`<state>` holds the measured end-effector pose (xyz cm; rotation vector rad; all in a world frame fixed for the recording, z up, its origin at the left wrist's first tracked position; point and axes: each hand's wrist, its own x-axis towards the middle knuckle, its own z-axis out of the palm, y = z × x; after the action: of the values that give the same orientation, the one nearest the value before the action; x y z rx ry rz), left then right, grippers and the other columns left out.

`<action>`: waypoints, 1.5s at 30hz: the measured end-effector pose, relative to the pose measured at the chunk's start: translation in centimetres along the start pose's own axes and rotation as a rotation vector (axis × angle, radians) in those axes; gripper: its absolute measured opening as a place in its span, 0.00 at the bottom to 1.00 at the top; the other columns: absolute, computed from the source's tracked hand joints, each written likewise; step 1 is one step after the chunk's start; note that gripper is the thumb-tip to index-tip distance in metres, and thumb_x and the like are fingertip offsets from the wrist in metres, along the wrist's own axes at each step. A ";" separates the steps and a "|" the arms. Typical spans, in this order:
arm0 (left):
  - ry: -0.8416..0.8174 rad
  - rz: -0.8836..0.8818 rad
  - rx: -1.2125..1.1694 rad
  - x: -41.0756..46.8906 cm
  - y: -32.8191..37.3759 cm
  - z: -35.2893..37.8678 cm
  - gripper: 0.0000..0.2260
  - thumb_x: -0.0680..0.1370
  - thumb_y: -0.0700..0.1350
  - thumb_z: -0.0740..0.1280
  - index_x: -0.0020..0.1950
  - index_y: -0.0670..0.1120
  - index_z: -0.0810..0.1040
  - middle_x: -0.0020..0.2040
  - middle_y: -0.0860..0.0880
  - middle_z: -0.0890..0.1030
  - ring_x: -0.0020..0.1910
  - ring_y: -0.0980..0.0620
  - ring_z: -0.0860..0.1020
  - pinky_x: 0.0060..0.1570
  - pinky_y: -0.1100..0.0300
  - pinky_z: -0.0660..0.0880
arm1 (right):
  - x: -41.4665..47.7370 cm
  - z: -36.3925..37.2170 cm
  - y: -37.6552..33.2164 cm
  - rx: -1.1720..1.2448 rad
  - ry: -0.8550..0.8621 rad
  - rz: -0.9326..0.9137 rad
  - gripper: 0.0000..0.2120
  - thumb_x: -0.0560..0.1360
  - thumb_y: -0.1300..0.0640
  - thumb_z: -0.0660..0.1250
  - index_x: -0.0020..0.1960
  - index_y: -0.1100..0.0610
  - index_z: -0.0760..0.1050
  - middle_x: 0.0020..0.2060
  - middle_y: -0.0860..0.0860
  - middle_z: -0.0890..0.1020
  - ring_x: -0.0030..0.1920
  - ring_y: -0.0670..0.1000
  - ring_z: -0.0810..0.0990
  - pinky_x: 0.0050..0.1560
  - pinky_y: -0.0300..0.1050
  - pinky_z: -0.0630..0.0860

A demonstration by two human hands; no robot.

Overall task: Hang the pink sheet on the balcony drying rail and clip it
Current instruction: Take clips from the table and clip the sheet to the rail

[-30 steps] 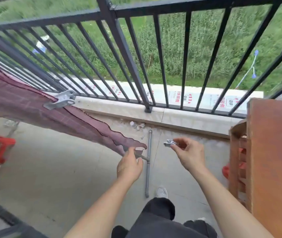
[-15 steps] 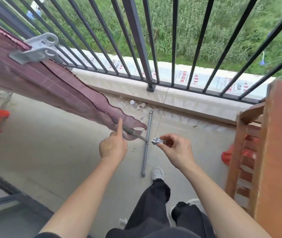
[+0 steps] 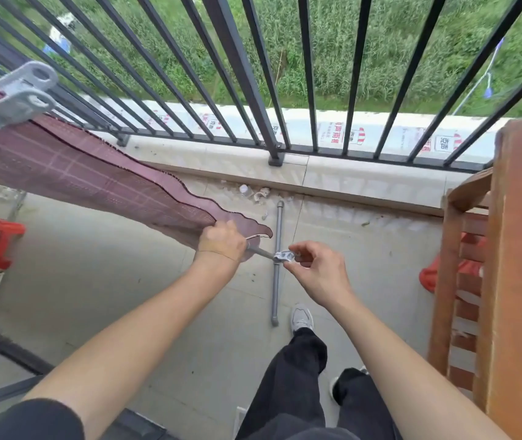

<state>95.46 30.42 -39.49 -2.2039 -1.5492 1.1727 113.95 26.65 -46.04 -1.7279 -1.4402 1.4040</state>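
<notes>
Two hands sat at frame centre, I saw: the left hand (image 3: 221, 241) gripped the end of a pink checked fabric sheet (image 3: 78, 176) on a thin grey metal rail (image 3: 261, 251); the right hand (image 3: 320, 274) pinched a small grey plastic clip (image 3: 283, 256) at the rail's tip.

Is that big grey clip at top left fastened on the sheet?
Fastened: the grey clip stands clamped on the pink sheet at its top edge, unheld.
</notes>
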 end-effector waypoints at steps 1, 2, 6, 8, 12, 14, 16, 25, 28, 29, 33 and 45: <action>-0.047 0.054 0.042 0.9 0.2 0.1 0.15 0.80 0.42 0.54 0.57 0.46 0.80 0.56 0.46 0.76 0.57 0.45 0.75 0.48 0.57 0.69 | 0.1 0.2 0.2 0.001 0.005 -0.008 0.12 0.71 0.55 0.76 0.54 0.51 0.83 0.46 0.46 0.84 0.45 0.41 0.83 0.55 0.40 0.79; -0.060 0.100 0.063 1.7 0.2 -0.3 0.15 0.81 0.41 0.54 0.61 0.44 0.77 0.59 0.44 0.73 0.60 0.43 0.71 0.53 0.54 0.67 | 0.3 0.3 0.3 0.001 0.007 -0.008 0.12 0.71 0.55 0.76 0.54 0.51 0.83 0.46 0.46 0.84 0.45 0.42 0.83 0.55 0.40 0.79; -0.165 0.037 0.031 3.6 -0.7 -1.0 0.16 0.79 0.47 0.58 0.65 0.42 0.70 0.61 0.44 0.76 0.63 0.44 0.71 0.62 0.52 0.63 | 0.5 0.7 0.8 0.019 -0.003 -0.003 0.12 0.72 0.55 0.76 0.55 0.51 0.83 0.47 0.45 0.84 0.46 0.42 0.83 0.56 0.39 0.79; -0.246 0.019 -0.043 4.2 -1.2 -1.7 0.20 0.76 0.50 0.61 0.65 0.43 0.69 0.61 0.45 0.78 0.63 0.45 0.72 0.65 0.50 0.62 | 0.7 0.7 1.1 0.020 0.000 -0.007 0.12 0.72 0.55 0.76 0.55 0.51 0.83 0.47 0.46 0.84 0.46 0.41 0.82 0.56 0.38 0.79; -0.195 0.115 0.095 5.8 -2.1 -2.6 0.22 0.75 0.59 0.58 0.61 0.48 0.77 0.60 0.46 0.76 0.61 0.44 0.69 0.63 0.47 0.63 | 1.3 0.3 1.3 0.016 0.014 0.021 0.13 0.72 0.57 0.76 0.56 0.52 0.82 0.48 0.47 0.84 0.45 0.41 0.82 0.57 0.38 0.78; -0.138 0.152 0.168 6.3 -2.6 -2.8 0.24 0.75 0.61 0.57 0.60 0.47 0.79 0.62 0.44 0.72 0.63 0.42 0.65 0.64 0.45 0.61 | 1.7 0.4 1.3 0.022 0.022 0.039 0.16 0.72 0.58 0.75 0.59 0.53 0.81 0.49 0.47 0.83 0.46 0.42 0.82 0.58 0.39 0.78; -0.162 0.149 0.204 6.7 -3.2 -2.7 0.22 0.77 0.57 0.59 0.65 0.46 0.76 0.67 0.42 0.70 0.69 0.40 0.62 0.68 0.44 0.58 | 2.0 0.8 1.1 0.042 0.029 0.072 0.21 0.71 0.57 0.75 0.64 0.54 0.79 0.49 0.48 0.83 0.46 0.43 0.82 0.58 0.40 0.79; -0.165 0.089 0.006 6.3 -5.6 1.4 0.11 0.81 0.46 0.58 0.62 0.44 0.66 0.59 0.46 0.78 0.59 0.46 0.76 0.52 0.55 0.71 | 3.4 1.8 1.1 0.000 -0.030 0.127 0.25 0.68 0.60 0.71 0.65 0.54 0.79 0.54 0.50 0.81 0.48 0.45 0.82 0.61 0.40 0.77; -0.313 0.009 0.000 6.7 -5.5 1.5 0.15 0.80 0.51 0.60 0.64 0.45 0.70 0.63 0.46 0.76 0.63 0.46 0.74 0.56 0.55 0.70 | 4.0 2.0 1.0 -0.007 -0.040 0.127 0.24 0.69 0.59 0.71 0.65 0.54 0.79 0.53 0.49 0.80 0.48 0.44 0.82 0.60 0.39 0.77; -0.369 0.005 -0.011 6.9 -5.3 1.2 0.16 0.79 0.47 0.62 0.65 0.45 0.72 0.64 0.46 0.75 0.63 0.46 0.73 0.56 0.55 0.69 | 4.2 2.0 1.0 -0.012 -0.042 0.123 0.23 0.69 0.59 0.71 0.65 0.53 0.79 0.53 0.49 0.80 0.48 0.44 0.82 0.60 0.39 0.77; -0.392 -0.014 -0.175 7.4 -5.7 0.1 0.13 0.75 0.41 0.64 0.59 0.46 0.77 0.59 0.46 0.78 0.55 0.45 0.76 0.47 0.57 0.70 | 4.8 1.9 0.9 -0.050 -0.058 0.099 0.19 0.70 0.60 0.71 0.61 0.53 0.81 0.53 0.49 0.80 0.47 0.44 0.82 0.60 0.40 0.78; -0.360 -0.023 -0.632 7.3 -7.9 0.8 0.06 0.72 0.53 0.73 0.45 0.52 0.82 0.38 0.52 0.80 0.37 0.50 0.77 0.30 0.63 0.67 | 6.9 3.2 -1.9 -0.101 -0.076 -0.214 0.15 0.73 0.55 0.75 0.59 0.50 0.83 0.47 0.49 0.84 0.46 0.47 0.80 0.51 0.39 0.74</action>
<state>90.30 39.92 -39.09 -2.4058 -2.3563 1.2509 109.70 32.89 -48.26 -1.5401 -1.7090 1.3143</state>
